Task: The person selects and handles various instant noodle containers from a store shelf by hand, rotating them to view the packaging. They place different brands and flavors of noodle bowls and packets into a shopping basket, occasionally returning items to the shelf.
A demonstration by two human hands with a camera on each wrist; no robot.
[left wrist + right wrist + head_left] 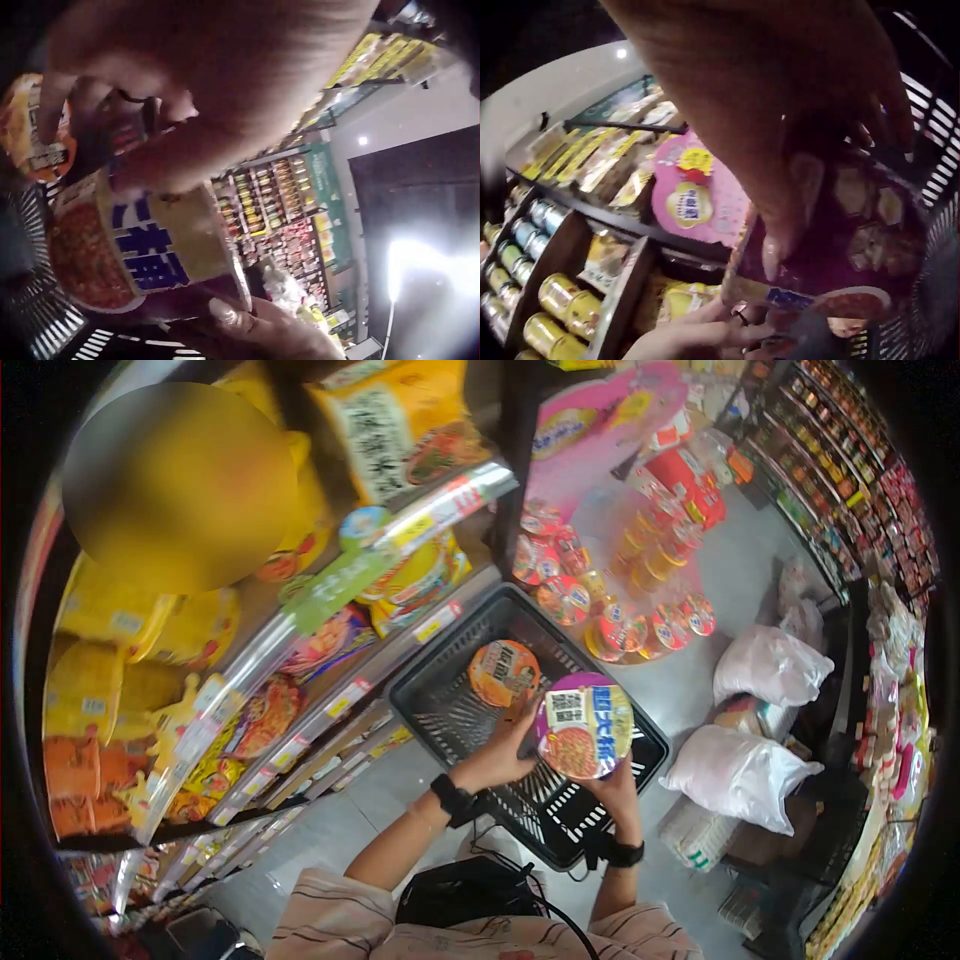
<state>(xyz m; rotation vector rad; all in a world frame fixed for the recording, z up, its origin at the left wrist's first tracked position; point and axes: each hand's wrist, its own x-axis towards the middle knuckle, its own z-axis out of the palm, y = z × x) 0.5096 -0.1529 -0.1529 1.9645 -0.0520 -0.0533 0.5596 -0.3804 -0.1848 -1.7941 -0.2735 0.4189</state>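
Observation:
Over a black shopping basket (440,635), both hands hold a purple instant noodle cup (583,745) with its printed lid turned up. My left hand (500,752) grips its left side, and in the left wrist view that thumb lies along the printed packaging. At the lower right rim my right hand (614,797) grips the cup, its thumb pressed on the purple side in the right wrist view. An orange instant noodle cup (500,668) lies inside the basket, just beyond the left fingers.
Shelves with yellow noodle packets (420,440) and price strips run along the left. Ahead stands a pink display (590,420) with stacked cups (620,628) around it. White plastic bags (735,770) sit to the right, near more packed shelves (850,450).

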